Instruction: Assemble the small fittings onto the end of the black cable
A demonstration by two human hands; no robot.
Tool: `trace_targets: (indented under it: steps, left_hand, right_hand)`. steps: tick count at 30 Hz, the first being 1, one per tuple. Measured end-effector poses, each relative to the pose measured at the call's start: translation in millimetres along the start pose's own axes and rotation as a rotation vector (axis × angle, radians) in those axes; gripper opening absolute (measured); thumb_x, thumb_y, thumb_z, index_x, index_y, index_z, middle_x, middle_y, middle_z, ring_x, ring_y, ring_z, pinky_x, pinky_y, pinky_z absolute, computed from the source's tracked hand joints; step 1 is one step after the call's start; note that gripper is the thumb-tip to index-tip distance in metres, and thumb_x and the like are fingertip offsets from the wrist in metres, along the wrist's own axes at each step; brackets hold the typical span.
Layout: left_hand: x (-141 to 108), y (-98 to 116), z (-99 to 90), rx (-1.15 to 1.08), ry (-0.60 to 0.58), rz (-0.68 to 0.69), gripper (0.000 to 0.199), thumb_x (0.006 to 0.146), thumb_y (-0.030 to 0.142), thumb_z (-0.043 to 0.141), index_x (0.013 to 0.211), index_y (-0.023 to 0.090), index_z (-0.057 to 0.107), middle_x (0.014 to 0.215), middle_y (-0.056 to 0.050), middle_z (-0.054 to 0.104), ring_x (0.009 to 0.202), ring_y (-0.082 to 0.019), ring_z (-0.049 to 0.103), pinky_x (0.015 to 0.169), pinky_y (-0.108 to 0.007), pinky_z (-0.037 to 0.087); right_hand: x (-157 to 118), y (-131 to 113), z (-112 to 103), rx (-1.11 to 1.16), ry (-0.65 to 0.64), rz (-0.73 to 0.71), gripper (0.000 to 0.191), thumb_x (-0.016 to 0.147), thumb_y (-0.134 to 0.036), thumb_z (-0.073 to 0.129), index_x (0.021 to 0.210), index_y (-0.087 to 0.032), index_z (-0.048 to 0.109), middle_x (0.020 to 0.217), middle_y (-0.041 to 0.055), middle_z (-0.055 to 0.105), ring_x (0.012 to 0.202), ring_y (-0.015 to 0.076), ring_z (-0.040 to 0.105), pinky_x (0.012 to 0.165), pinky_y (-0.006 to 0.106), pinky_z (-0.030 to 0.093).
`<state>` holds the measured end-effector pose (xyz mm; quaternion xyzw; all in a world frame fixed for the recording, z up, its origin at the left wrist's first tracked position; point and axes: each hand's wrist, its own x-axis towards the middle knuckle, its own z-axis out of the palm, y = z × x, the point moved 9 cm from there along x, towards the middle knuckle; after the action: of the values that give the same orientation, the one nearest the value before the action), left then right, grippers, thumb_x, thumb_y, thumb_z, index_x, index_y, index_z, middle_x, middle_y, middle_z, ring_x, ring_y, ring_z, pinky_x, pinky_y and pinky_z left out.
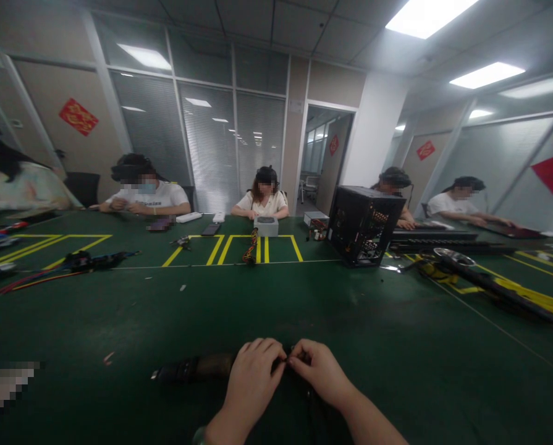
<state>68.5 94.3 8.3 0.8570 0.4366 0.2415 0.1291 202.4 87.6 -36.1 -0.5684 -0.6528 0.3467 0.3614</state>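
A dark cylindrical tool point(197, 369) lies on the green table point(165, 315), its metal tip pointing left. My left hand point(256, 374) rests over the right end of this tool, fingers bent and pressed together. Beside it on the right, my right hand point(317, 369) is pinched, its fingertips nearly meeting those of my left hand. Something small and dark shows between the fingertips, too small to make out. Below my hands, a dark shape on the table is hard to tell from shadow.
Beyond my hands stand a black computer case point(366, 225), a grey power supply box point(265, 226) with cables and a metal box point(316, 219). Cable bundles point(86, 261) lie left, a black and yellow item point(503, 287) right. Several people sit around the table.
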Motion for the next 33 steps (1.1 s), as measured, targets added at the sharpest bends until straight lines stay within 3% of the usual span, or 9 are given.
trace_targets:
  steps: [33]
  left_hand:
    - [-1.2, 4.6, -3.0, 0.001, 0.016, -0.002, 0.009, 0.083, 0.016, 0.056, 0.086, 0.023, 0.060, 0.093, 0.001, 0.062, 0.091, -0.020, 0.053, 0.082, -0.035, 0.033]
  right_hand:
    - [2.5, -2.7, -0.1, -0.069, 0.023, -0.031, 0.010, 0.084, -0.026, 0.060, 0.078, -0.018, 0.062, 0.071, -0.0022, 0.061, 0.067, 0.0139, 0.055, 0.060, 0.021, 0.039]
